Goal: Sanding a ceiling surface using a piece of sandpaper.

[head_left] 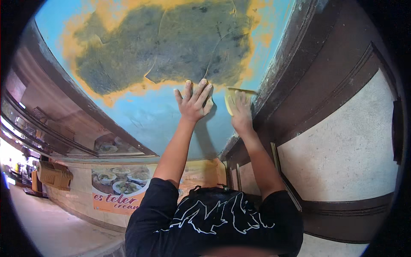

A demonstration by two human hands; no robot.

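Note:
My left hand [195, 102] lies with fingers spread on a blue painted panel [137, 115], its fingertips at the lower edge of a large dark grey patch [171, 43] with a ragged orange border. Nothing is held in it. My right hand [241, 112] presses a thin, pale yellow sheet of sandpaper [229, 106] against the panel, near its dark right-hand frame. The sheet curls away from the surface at its edges, and its underside is hidden. Dust whitens the fingers of both hands. A few cracks or lifted flakes run through the grey patch.
A dark, worn frame beam [282, 68] borders the panel on the right, with pale wall panels [342, 141] beyond. Dark-framed glass [64, 111] runs along the left. A food poster [120, 184] hangs on the tiled wall below, beside a brown box-shaped thing [55, 174].

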